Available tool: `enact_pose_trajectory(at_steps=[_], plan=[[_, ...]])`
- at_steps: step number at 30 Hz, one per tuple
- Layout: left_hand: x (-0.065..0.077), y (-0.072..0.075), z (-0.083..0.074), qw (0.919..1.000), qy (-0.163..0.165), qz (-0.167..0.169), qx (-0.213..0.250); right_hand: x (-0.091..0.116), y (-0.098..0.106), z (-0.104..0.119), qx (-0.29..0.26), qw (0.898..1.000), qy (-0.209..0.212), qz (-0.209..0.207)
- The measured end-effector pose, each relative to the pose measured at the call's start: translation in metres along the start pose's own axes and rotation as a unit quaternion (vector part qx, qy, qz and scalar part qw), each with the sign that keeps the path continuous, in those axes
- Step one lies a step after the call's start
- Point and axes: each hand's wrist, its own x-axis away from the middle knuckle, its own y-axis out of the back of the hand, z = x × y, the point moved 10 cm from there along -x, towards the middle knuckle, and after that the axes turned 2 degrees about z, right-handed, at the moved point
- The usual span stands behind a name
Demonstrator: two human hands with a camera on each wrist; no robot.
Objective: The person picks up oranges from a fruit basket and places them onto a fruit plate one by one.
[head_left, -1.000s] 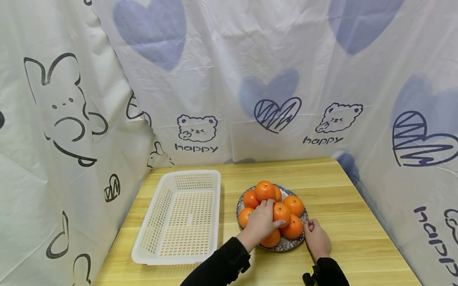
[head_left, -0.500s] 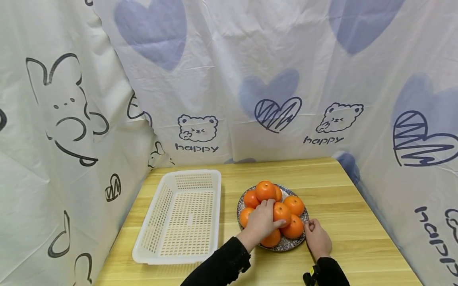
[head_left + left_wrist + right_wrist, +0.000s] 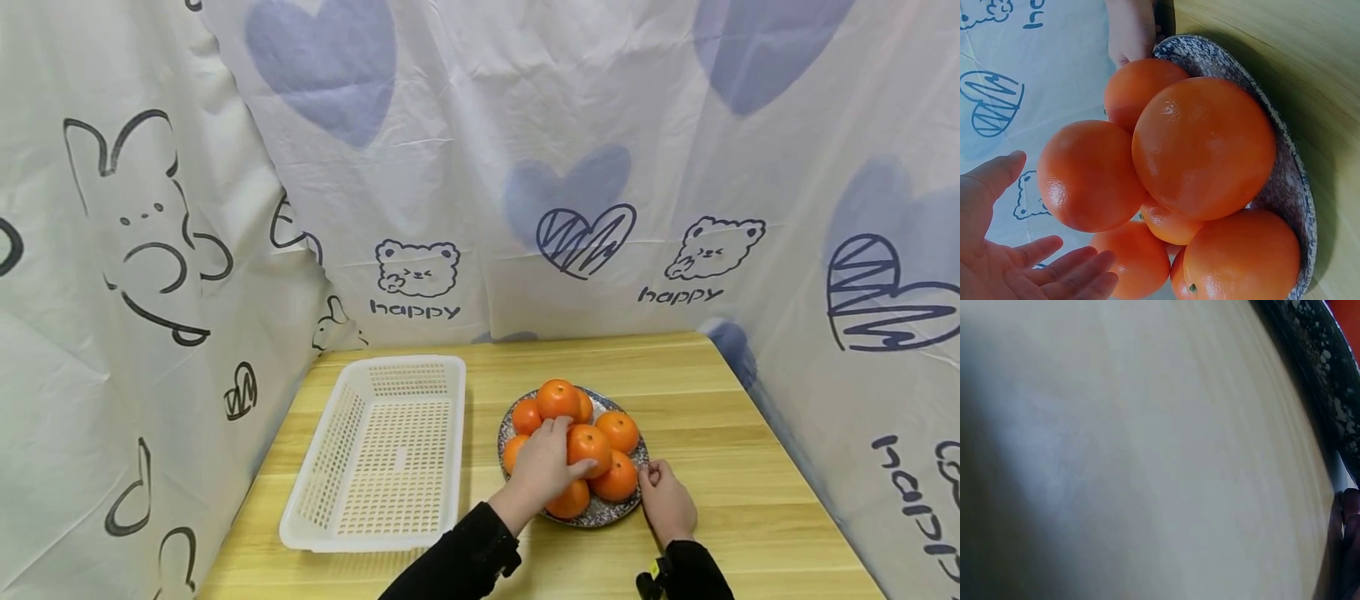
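In the head view, several oranges are piled on a dark speckled plate (image 3: 594,513). My left hand (image 3: 542,462) reaches over the pile beside an upper orange (image 3: 590,451). Seen from the left wrist, that hand's thumb and fingers (image 3: 1069,272) are spread, with a visible gap between thumb and orange. Its fingers partly cover the pile in the head view. My right hand (image 3: 667,502) pinches the plate's right rim with thumb and curled fingers. The right wrist view catches only fingertips (image 3: 1352,509) by the rim at its edge.
A white perforated plastic basket (image 3: 454,467) stands left of the plate, with no fruit in it. The wooden table (image 3: 735,433) is bounded behind and at both sides by a white printed cloth (image 3: 465,192).
My left hand has drawn slightly left from the upper orange, leaving more of it in sight. My right hand stays at the plate's rim. The head view has shifted a little.
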Motion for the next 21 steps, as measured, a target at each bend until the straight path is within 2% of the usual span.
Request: enact_pose_trajectory(at_steps=[6,10,13,17,19,21], plan=[[0.017,0.008,-0.003,0.9993,-0.03,-0.022,-0.01,0.001,0.0,0.001,0.002,1.0,0.002,0.006],[0.031,0.01,-0.001,0.9985,-0.037,-0.038,-0.011,0.001,0.002,0.001,0.005,1.0,0.004,0.005],[0.044,0.006,0.007,0.9986,-0.026,-0.043,-0.015,0.001,0.002,0.002,0.008,1.0,0.004,0.009],[0.064,-0.001,0.018,0.9974,-0.015,-0.069,-0.016,0.0,0.002,0.004,0.011,1.0,0.009,0.015],[0.074,-0.007,0.024,0.9964,-0.015,-0.082,-0.019,0.0,0.002,0.005,0.01,1.0,0.013,0.018],[0.084,-0.017,0.03,0.9964,-0.016,-0.08,-0.023,0.0,0.002,0.006,0.012,1.0,0.015,0.018]])
